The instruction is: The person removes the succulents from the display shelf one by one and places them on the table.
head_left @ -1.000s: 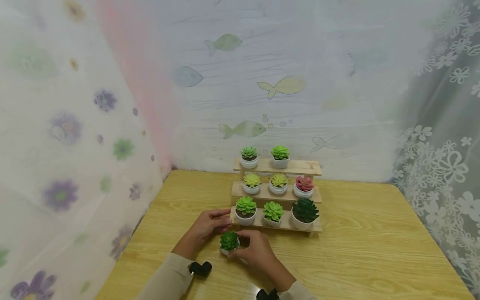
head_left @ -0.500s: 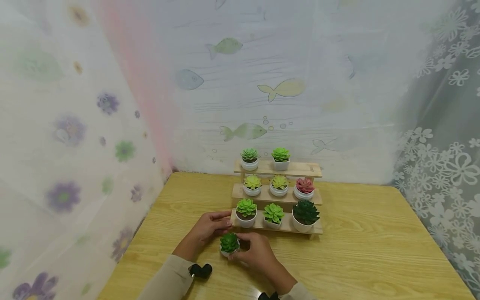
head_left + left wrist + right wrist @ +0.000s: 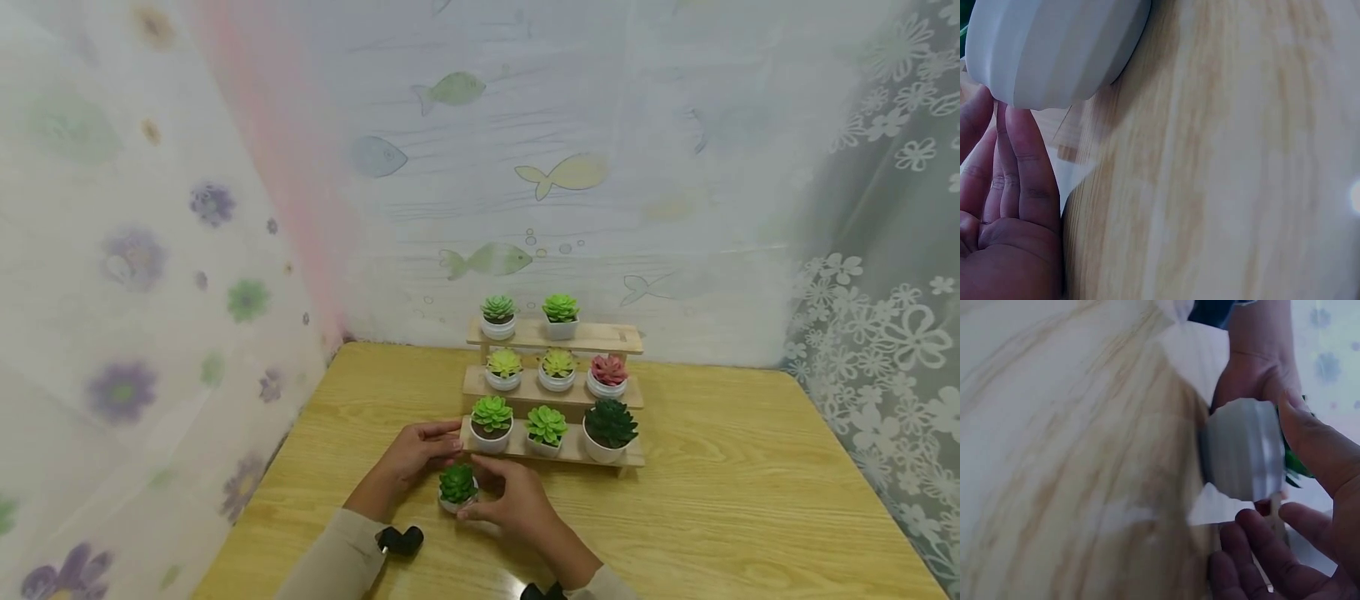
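A person's right hand point(image 3: 517, 500) is in front of the wooden rack point(image 3: 611, 335), with its fingers parted around a small green plant point(image 3: 457, 482) in a white pot point(image 3: 454, 506). The fingers look loose and released, with a gap between the fingertips and the pot; whether the thumb touches the rim is hard to tell. That pot stands upright on the table point(image 3: 750, 467), in front of the rack's left end and apart from it.

The left hand point(image 3: 411, 454) is at the left end of the rack's bottom board. Its fingers are extended and nearly straight, with the tips at the board's end; contact is too small to make out.

The rack's bottom board carries a bright green plant point(image 3: 491, 412), a smaller green plant point(image 3: 546, 423) and a dark plant point(image 3: 611, 422), from left to right. Its middle board carries two yellow-green plants point(image 3: 504, 362) and a red plant point(image 3: 608, 368) at the right. Its top board bears a pale green plant point(image 3: 498, 307) at the left and a leafy plant point(image 3: 560, 307) near the centre. Behind the rack hangs a fish-patterned curtain point(image 3: 637, 100).
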### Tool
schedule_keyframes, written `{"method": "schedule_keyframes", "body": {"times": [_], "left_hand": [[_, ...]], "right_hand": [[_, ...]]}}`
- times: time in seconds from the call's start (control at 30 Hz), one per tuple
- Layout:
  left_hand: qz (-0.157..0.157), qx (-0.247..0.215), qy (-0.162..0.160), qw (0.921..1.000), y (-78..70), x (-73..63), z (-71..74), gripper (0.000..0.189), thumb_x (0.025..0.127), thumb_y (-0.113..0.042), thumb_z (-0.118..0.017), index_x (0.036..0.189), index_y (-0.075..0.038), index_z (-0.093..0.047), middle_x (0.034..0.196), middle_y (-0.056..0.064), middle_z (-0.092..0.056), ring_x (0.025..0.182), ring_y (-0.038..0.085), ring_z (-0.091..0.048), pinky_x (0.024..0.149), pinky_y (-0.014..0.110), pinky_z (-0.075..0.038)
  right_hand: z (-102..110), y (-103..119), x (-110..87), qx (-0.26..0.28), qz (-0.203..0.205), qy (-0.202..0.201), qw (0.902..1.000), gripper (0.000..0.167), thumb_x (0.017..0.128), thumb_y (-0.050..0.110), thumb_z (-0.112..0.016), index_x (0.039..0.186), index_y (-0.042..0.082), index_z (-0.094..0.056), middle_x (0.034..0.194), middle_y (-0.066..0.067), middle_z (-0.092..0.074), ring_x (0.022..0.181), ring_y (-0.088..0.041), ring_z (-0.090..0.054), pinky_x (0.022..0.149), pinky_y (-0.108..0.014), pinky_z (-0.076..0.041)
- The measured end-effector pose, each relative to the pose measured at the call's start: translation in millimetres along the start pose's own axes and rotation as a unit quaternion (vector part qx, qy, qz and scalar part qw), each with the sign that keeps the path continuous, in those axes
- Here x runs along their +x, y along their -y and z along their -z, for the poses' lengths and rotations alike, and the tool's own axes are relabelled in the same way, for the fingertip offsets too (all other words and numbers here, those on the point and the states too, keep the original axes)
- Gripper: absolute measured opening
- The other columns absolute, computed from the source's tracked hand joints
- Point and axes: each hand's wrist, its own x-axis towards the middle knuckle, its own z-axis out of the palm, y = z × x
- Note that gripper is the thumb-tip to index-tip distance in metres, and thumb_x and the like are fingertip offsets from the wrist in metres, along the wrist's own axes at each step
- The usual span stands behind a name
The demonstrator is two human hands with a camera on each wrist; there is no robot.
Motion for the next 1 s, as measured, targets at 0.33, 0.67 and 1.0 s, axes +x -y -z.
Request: {"method": "schedule_keyframes", "body": {"times": [0.33, 0.67, 1.0], "left_hand": [[0.002, -0.002, 0.001, 1.0000, 0.3, -0.7, 1.1, 0.054, 0.095, -0.013, -0.076, 0.145, 0.000, -0.059, 0.107, 0.005, -0.077, 0.092, 0.014, -0.076, 0.077, 0.026, -0.061], [0.000, -0.003, 0.001, 1.0000, 0.6, -2.6, 3.4, 0.055, 0.096, -0.013, -0.076, 0.146, 0.000, -0.057, 0.112, 0.008, -0.077, 0.094, 0.016, -0.076, 0.079, 0.027, -0.062], [0.001, 0.002, 0.014, 0.9999, -1.3, -2.6, 1.9, 0.056, 0.097, -0.014, -0.075, 0.148, 0.001, -0.055, 0.114, 0.010, -0.077, 0.094, 0.015, -0.076, 0.079, 0.026, -0.062]], "right_hand": [[15, 15, -7.9, -0.021, 0.017, -0.031, 0.9992, 0.075, 0.074, 0.047, -0.092, 0.137, 0.014, -0.069, 0.113, -0.003, -0.077, 0.105, -0.022, -0.072, 0.090, -0.041, -0.059], [39, 48, -16.7, 0.010, 0.059, -0.064, 0.9962, 0.066, 0.077, 0.038, -0.091, 0.136, 0.017, -0.070, 0.113, 0.002, -0.074, 0.103, -0.023, -0.073, 0.091, -0.041, -0.061], [66, 65, -12.7, -0.005, 0.073, -0.105, 0.9918, 0.067, 0.077, 0.036, -0.091, 0.138, 0.017, -0.069, 0.117, -0.002, -0.075, 0.101, -0.018, -0.074, 0.091, -0.033, -0.060]]}}
